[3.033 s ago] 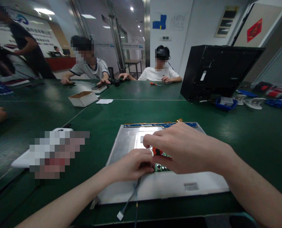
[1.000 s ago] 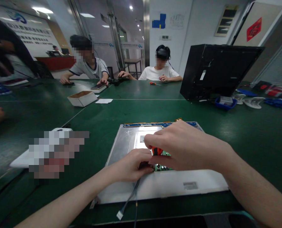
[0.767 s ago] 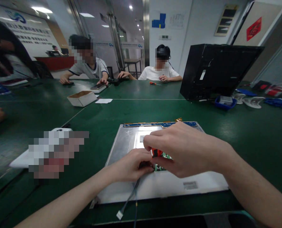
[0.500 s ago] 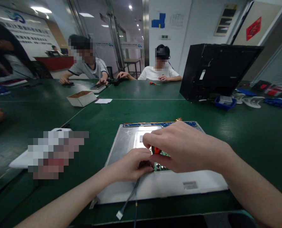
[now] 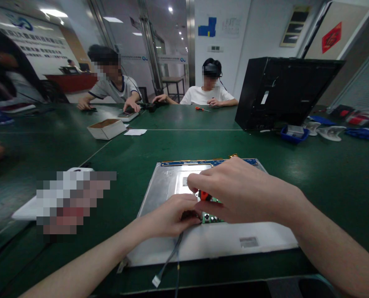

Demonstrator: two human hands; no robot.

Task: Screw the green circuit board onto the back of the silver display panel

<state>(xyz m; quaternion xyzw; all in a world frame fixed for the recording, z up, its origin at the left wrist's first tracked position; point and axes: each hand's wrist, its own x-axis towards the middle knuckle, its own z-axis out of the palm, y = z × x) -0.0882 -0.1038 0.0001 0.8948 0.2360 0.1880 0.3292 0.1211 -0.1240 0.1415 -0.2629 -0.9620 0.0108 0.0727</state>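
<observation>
A silver metal panel [image 5: 209,244] lies flat on the green table, with a blue circuit strip [image 5: 187,163] along its far edge. On its middle sits a green circuit board [image 5: 214,217], partly covered by my hands. My right hand [image 5: 234,192] is closed round a red and black screwdriver handle [image 5: 204,195] above the board; its tip is hidden. Beside it, the fingers of my left hand [image 5: 178,215] are pinched at the board's left edge, and what they hold is hidden. A dark cable [image 5: 171,255] with a white connector [image 5: 156,281] runs from under my left hand over the panel's near edge.
A large black casing [image 5: 283,93] stands at the back right, near a blue tray [image 5: 294,134]. An open white box [image 5: 107,129] and paper [image 5: 135,132] are at the back left. A white object [image 5: 25,209], partly pixelated, lies left. Two people sit across the table.
My right hand has shifted very slightly around the screwdriver. My left hand and the panel have stayed in place.
</observation>
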